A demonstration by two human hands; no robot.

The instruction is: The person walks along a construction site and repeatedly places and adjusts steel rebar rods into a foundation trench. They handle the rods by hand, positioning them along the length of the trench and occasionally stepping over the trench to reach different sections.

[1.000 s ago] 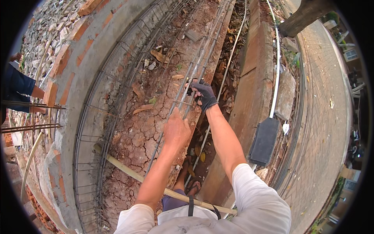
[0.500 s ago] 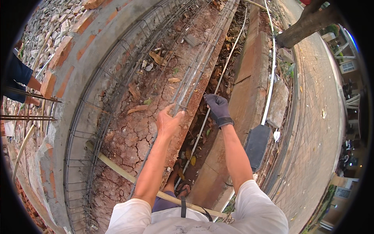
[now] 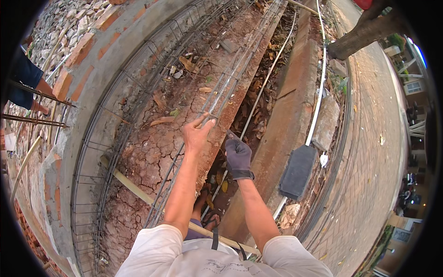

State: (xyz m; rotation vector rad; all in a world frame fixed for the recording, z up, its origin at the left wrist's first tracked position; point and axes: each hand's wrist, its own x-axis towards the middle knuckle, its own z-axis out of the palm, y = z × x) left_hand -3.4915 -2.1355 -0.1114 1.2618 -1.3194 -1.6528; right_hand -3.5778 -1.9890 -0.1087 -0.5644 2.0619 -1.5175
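Note:
A long, narrow rebar cage (image 3: 229,82) of thin grey bars and stirrups runs lengthwise over the cracked reddish earth. My bare left hand (image 3: 197,135) grips it at a stirrup, with thumb and forefinger at the bars. Just right of the cage, over the ditch edge, is my right hand (image 3: 238,156) in a dark grey glove. Its fingers are curled closed, and anything inside them is hidden. A second, larger rebar cage (image 3: 87,168) curves along the wall on the left.
A bamboo pole (image 3: 134,187) crosses low in front of me. Right of the leafy ditch are a concrete kerb (image 3: 288,104), a white pipe (image 3: 318,99) and a dark rectangular block (image 3: 297,172). A tree trunk (image 3: 353,40) leans at upper right. A person's legs (image 3: 39,94) show beyond the brick wall.
My gloved right hand has moved left and back toward me, closer to the cage. My left hand stays at the stirrup. The view has shifted slightly.

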